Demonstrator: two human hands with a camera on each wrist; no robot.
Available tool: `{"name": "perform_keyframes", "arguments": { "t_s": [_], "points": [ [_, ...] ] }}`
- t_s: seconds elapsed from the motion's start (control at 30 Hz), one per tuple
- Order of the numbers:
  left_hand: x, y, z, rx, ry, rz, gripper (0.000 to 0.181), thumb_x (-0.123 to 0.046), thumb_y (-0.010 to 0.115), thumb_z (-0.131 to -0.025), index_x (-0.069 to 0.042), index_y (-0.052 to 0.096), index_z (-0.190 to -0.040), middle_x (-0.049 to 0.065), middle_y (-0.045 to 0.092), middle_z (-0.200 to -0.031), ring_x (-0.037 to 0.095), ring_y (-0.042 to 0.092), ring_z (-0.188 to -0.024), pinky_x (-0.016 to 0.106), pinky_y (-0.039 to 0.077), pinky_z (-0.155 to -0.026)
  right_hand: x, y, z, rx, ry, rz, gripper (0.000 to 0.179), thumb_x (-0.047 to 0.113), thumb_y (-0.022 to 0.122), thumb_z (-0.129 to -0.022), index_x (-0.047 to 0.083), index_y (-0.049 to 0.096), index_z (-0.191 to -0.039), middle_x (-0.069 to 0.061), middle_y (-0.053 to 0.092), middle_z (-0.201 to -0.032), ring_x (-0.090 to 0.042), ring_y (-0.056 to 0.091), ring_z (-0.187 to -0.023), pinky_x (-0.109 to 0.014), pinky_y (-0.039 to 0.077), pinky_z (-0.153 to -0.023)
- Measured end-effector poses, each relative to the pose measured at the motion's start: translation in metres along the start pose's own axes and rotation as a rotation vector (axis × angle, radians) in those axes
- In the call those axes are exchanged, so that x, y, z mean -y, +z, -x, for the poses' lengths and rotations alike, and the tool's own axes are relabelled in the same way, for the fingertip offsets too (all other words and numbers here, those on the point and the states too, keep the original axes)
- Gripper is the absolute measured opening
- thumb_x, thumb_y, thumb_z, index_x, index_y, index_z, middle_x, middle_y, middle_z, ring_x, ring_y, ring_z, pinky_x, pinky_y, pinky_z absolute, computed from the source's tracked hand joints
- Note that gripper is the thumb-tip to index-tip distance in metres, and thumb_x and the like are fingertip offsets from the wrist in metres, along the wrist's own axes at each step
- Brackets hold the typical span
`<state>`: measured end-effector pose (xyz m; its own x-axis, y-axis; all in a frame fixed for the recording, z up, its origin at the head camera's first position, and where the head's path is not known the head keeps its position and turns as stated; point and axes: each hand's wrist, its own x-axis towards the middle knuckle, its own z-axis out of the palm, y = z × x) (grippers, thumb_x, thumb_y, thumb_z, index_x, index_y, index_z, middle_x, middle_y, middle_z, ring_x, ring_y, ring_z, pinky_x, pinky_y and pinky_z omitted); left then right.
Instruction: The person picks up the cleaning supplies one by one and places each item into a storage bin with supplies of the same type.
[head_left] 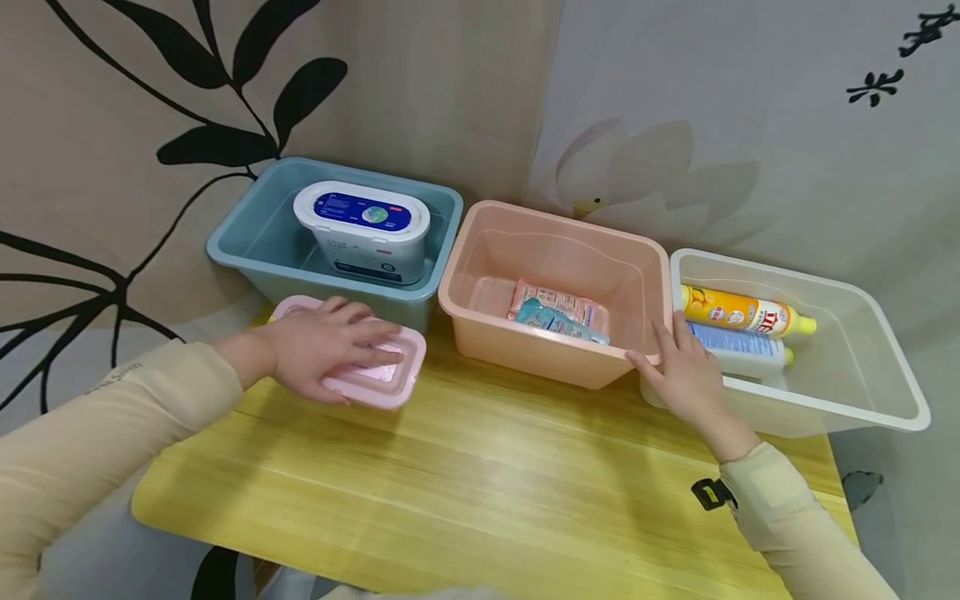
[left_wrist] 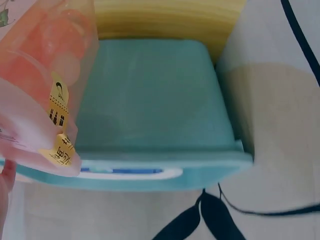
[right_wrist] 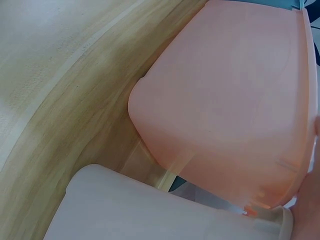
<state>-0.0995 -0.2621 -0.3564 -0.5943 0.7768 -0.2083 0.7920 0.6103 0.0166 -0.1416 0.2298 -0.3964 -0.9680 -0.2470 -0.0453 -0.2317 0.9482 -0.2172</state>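
My left hand (head_left: 333,346) rests over the pink lid of a plastic storage box (head_left: 408,358), fingers spread across its top. In the left wrist view this box (left_wrist: 60,65) has translucent sides, round orange-pink things inside and a yellow printed strip down one edge. It stands in front of the blue bin (head_left: 247,265). On the other side, my right hand (head_left: 686,379) touches the neighbouring rims of the peach bin (head_left: 525,354) and the white bin (head_left: 862,421), its fingers fairly straight. Whether the box's base touches the table is hidden.
A white oval-lidded tub (head_left: 371,242) sits in the blue bin. Inside the peach bin lie a pink packet (head_left: 585,310) and a blue packet (head_left: 551,317). The white bin holds an orange bottle (head_left: 738,312) and a white-and-blue bottle (head_left: 742,354). A wooden table (head_left: 480,500) supports the bins before a wall.
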Motion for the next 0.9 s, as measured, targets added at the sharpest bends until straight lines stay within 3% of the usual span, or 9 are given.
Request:
{"name": "perform_keyframes", "arguments": {
  "t_s": [0.4, 0.9],
  "points": [
    [-0.001, -0.035, 0.001, 0.001, -0.027, -0.048, 0.076, -0.059, 0.065, -0.073, -0.038, 0.039, -0.141, 0.0, 0.03, -0.151, 0.031, 0.032, -0.13, 0.059, 0.031, -0.103, 0.0, 0.001, 0.0, -0.009, 0.009, -0.002, 0.079, 0.06, 0.031, -0.094, 0.0, 0.025, -0.146, -0.033, 0.01, -0.151, -0.057, 0.026, -0.128, -0.07, 0.029, -0.097],
    [0.006, -0.069, 0.009, -0.028, -0.079, -0.117, 0.073, -0.061, 0.062, -0.074, -0.037, 0.041, -0.14, 0.003, 0.026, -0.153, 0.032, 0.032, -0.129, 0.061, 0.029, -0.103, 0.002, 0.001, 0.001, -0.014, 0.005, -0.009, 0.079, 0.06, 0.031, -0.094, 0.0, 0.026, -0.146, -0.033, 0.01, -0.151, -0.056, 0.025, -0.129, -0.07, 0.027, -0.098]
  ]
}}
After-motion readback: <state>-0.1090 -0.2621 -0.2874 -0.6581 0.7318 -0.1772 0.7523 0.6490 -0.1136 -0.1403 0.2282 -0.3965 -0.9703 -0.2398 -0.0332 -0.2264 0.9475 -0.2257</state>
